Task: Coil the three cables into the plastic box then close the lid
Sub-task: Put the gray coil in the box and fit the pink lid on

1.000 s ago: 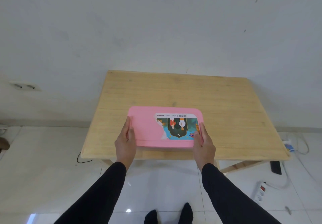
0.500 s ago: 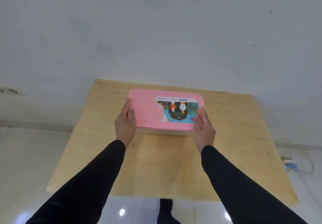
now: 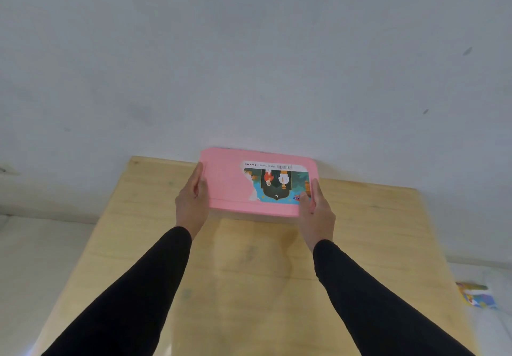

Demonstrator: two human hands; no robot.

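So the pink plastic box (image 3: 235, 183) is up at the far end of the wooden table (image 3: 249, 272), roughly centered left to right, with its far edge reaching about to the table's far edge by the white wall (image 3: 249, 50). Can't really tell if it's resting on the wood or held just off it. The lid is on, and it's got a colourful sticker (image 3: 277, 183) on its right half, printed upside down from this angle, torn along its left side, with a small barcode strip on the far edge.

Both hands are clamped on the box, 1 per short side. Left hand (image 3: 192, 200) is pressed flat against the left end, fingers pointing away toward the wall. Right hand (image 3: 317, 211) does the same on the right end, thumb lying over the near right corner of the lid and touching the sticker. Both arms are in black sleeves (image 3: 133, 300).

No cables visible anywhere, the box is closed so no idea what's inside. Off the table on the right, something small, blue and yellow (image 3: 478, 296) lies on the pale floor, too blurry to identify.
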